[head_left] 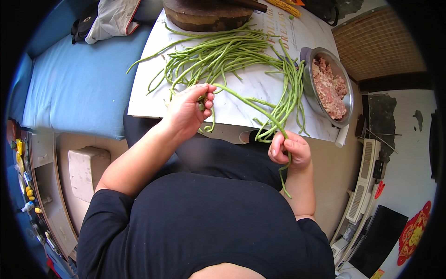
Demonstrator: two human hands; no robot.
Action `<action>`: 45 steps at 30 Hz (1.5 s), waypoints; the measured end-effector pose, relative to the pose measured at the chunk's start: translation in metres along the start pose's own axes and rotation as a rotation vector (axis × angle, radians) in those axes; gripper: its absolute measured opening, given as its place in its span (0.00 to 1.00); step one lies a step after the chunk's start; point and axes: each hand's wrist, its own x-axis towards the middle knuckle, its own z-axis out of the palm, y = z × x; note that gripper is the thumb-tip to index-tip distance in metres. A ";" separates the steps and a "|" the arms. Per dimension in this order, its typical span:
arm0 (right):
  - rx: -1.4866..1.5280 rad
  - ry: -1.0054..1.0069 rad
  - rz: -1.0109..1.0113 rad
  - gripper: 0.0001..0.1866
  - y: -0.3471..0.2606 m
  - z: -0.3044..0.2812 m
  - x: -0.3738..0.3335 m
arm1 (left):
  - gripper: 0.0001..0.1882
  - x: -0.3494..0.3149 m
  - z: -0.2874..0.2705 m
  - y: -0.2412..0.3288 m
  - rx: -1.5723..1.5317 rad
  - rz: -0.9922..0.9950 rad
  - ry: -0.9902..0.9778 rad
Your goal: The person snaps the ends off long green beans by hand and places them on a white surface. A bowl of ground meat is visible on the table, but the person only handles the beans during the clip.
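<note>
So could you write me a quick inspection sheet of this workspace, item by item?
Surface: white table with a marbled top.
Job's things: a loose pile of long green beans; one bean stretched between both hands.
Clutter: metal bowl of minced meat; round wooden chopping block at the far edge.
Grippers: left hand pinches one end of the bean, right hand grips a bunch.
Cables: nothing seen.
Surroundings: blue mattress to the left; white heater to the right.

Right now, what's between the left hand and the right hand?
In the head view, one long green bean spans the gap from the left hand to the right hand; under it lie the white table edge and a dark-clothed lap.
</note>
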 end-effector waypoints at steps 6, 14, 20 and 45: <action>-0.443 0.592 -0.146 0.15 -0.017 -0.030 0.010 | 0.09 0.026 -0.018 -0.002 0.485 0.141 0.074; -1.633 1.206 0.206 0.15 -0.010 -0.130 0.017 | 0.07 0.044 -0.018 -0.013 1.938 0.556 0.164; -1.828 1.332 0.100 0.17 -0.011 -0.130 0.031 | 0.07 0.037 -0.011 -0.010 1.798 0.697 0.131; -0.278 0.482 -0.281 0.15 -0.080 -0.039 0.104 | 0.14 0.065 -0.020 -0.031 1.453 0.369 0.018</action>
